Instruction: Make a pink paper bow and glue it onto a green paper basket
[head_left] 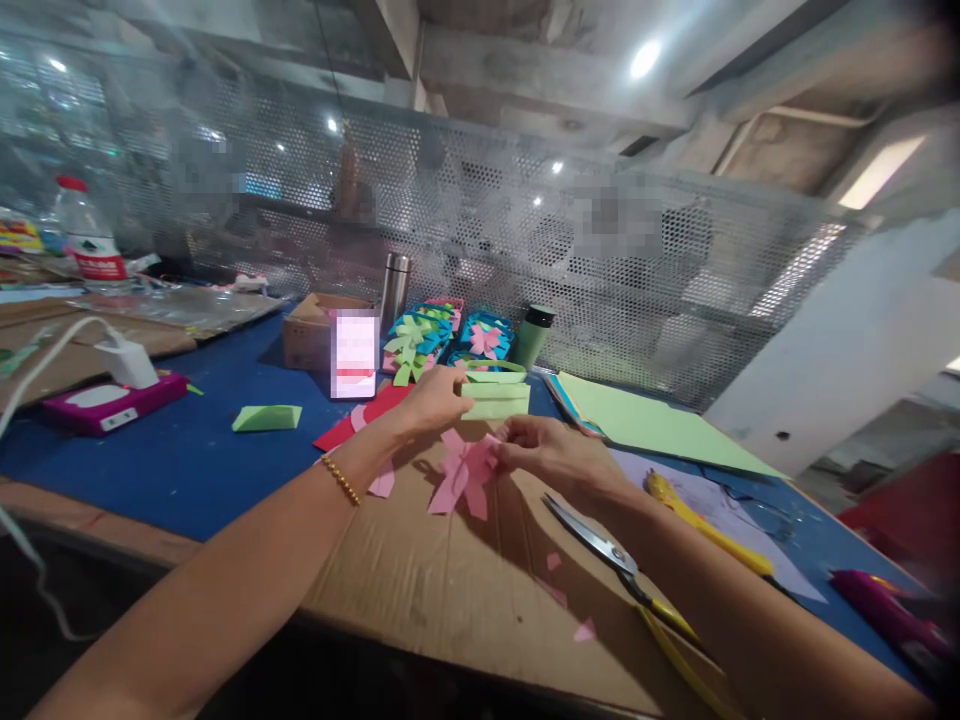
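Observation:
My left hand (441, 396) is closed at the left edge of a small light-green paper basket (496, 400) with a strip handle. Its fingertips are partly hidden, but they seem to grip the basket's side. Between the thumb and fingers of my right hand (544, 447) is a petal of a pink paper flower (463, 472), just in front of the basket. Scissors (600, 545) with yellow handles lie open on the cardboard, partly under my right forearm. Red paper (375, 412) and a pink piece (382, 480) lie beside my left wrist.
Finished paper baskets with flowers (484, 338) stand at the back, near a steel flask (395, 285), a green bottle (534, 338) and a phone (354, 355). Green sheets (652, 420) and a yellow glue gun (705, 530) lie right. Pink scraps (585, 630) dot the cardboard (420, 590).

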